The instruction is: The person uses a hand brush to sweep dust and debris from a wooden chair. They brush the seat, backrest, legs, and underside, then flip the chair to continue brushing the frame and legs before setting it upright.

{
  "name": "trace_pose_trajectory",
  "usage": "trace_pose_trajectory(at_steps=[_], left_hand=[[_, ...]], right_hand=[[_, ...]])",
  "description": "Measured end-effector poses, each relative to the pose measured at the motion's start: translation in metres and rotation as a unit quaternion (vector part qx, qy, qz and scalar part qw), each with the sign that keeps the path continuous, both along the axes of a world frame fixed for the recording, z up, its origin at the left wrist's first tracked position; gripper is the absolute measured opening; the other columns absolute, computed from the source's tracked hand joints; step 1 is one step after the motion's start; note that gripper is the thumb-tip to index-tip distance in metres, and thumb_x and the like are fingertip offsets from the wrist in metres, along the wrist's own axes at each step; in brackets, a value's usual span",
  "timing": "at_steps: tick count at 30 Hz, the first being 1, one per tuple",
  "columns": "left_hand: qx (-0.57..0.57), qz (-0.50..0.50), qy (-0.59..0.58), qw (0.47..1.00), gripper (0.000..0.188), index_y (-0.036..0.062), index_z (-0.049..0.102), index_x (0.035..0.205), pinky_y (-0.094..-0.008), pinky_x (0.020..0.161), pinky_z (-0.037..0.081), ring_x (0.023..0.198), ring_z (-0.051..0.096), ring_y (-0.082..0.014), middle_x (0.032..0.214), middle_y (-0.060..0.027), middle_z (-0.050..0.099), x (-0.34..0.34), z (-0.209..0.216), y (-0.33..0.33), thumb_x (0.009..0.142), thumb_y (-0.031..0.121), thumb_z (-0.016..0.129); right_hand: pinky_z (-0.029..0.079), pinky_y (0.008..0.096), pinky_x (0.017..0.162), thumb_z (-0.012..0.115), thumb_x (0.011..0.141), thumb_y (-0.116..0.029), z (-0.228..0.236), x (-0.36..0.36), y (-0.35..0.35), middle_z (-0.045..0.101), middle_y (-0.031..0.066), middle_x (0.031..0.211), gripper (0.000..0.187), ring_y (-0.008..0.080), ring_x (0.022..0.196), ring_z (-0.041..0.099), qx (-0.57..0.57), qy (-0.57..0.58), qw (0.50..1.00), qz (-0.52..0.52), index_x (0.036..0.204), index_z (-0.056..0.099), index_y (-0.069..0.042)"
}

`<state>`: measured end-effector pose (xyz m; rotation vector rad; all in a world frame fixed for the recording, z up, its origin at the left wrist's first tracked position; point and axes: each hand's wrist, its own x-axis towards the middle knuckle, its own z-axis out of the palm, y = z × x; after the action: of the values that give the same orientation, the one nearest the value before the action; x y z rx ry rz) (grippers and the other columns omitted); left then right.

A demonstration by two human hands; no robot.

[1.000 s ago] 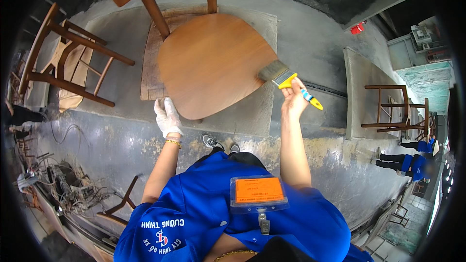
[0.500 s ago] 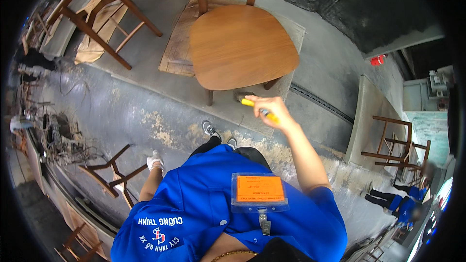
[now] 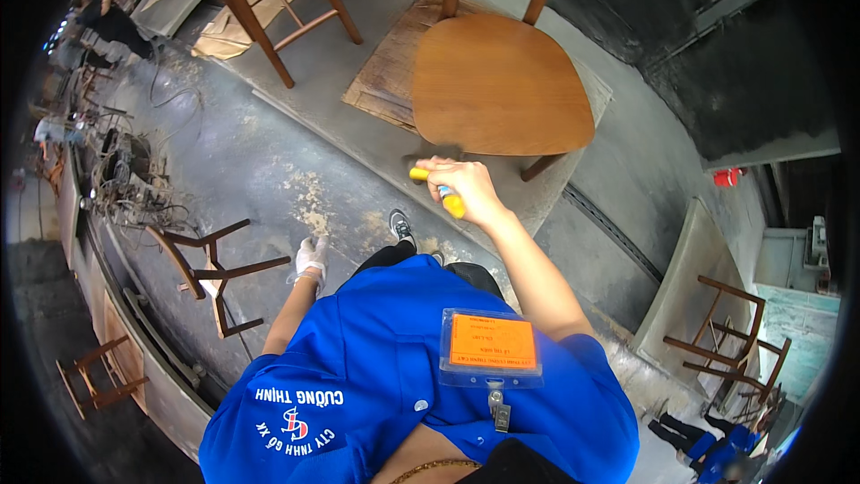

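Observation:
My right hand (image 3: 466, 190) is closed round a brush with a yellow handle (image 3: 454, 206). Its dark head is smeared by motion at the front left corner of a brown wooden chair's seat (image 3: 502, 85), where the chair's front left leg is hidden. Whether the head touches the wood I cannot tell. My left hand (image 3: 311, 257), in a white glove, hangs low at my left side, its fingers stretched downward with nothing visible in them. Beside it is a brown wooden chair frame (image 3: 213, 273).
The chair stands on a grey platform with cardboard (image 3: 390, 81) beneath it. Another wooden chair (image 3: 278, 13) stands to its left. Cables and clutter (image 3: 125, 166) lie at far left. More chairs (image 3: 726, 332) and people in blue (image 3: 717, 444) are at right.
My right hand has moved the brush leftward along the seat's front edge to its left corner. My left hand is a little farther forward. The whole view has turned, shifting the chairs rightward.

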<state>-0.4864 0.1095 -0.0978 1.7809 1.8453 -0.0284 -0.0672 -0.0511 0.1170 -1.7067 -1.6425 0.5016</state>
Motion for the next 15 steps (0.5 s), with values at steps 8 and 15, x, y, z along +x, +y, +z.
trace_pose_trajectory(at_steps=[8, 15], left_hand=[[-0.012, -0.003, 0.011, 1.000, 0.072, 0.0000, 0.061, 0.137, -0.0424, 0.102, 0.050, 0.119, 0.067, -0.0383, 0.124, -0.0250, 0.071, -0.007, -0.013, 0.004, 0.094, 0.058, 0.060], [-0.223, -0.184, 0.033, 0.957, 0.059, 0.0001, 0.075, 0.116, -0.0434, 0.096, 0.053, 0.113, 0.070, -0.0389, 0.113, -0.0251, 0.074, -0.075, -0.072, 0.039, 0.090, 0.051, 0.062]], right_hand=[[0.059, 0.0395, 0.088, 0.071, 0.073, -0.004, 0.012, 0.012, 0.044, 0.077, 0.0089, 0.119, 0.011, 0.0281, 0.120, 0.070, -0.031, 0.031, 0.999, 0.026, 0.073, 0.062, -0.011], [0.059, 0.0369, 0.083, 0.074, 0.070, -0.006, 0.010, 0.036, 0.089, 0.078, 0.0015, 0.108, 0.015, 0.0229, 0.115, 0.072, -0.069, -0.088, 0.993, 0.042, 0.073, 0.060, -0.012]])
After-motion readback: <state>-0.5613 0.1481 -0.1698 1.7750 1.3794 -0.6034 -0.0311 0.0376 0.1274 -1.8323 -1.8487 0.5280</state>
